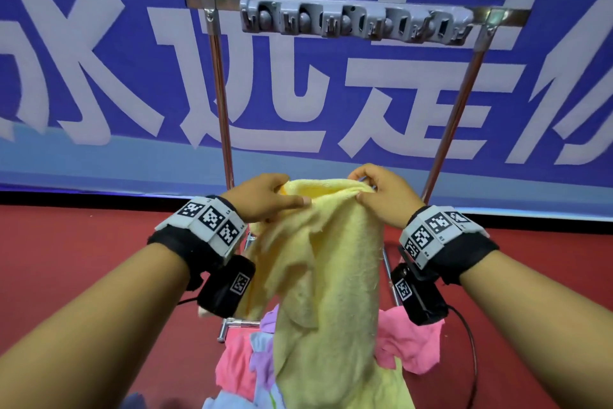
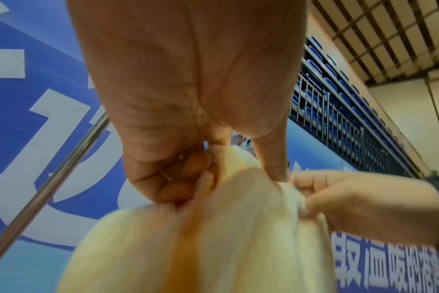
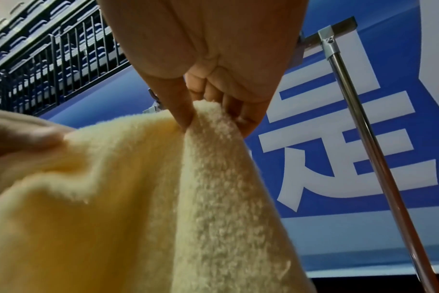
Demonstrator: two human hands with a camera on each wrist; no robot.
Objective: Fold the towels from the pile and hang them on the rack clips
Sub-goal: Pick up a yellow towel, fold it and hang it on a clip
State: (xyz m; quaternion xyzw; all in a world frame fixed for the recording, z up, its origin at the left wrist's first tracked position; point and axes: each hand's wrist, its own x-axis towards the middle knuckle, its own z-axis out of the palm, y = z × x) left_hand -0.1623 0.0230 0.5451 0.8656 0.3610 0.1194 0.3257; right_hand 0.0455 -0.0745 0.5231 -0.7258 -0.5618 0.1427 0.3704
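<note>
The soft yellow terry towel (image 1: 326, 262) hangs in the air between both hands, in front of the shiny metal rack (image 1: 221, 83), and its lower end falls down onto the pile of pink, purple and light blue towels (image 1: 247, 365) on the red floor. The left hand (image 1: 265, 198) pinches the upper edge between thumb and curled fingers; the right hand (image 1: 381, 193) pinches the same edge just beside it. I think the hands are held close so that the cloth doubles lengthwise and hangs straight. The grey plastic strip of clips (image 1: 356, 22) is well above the hands and holds no towel, so hanging is not yet done.
</note>
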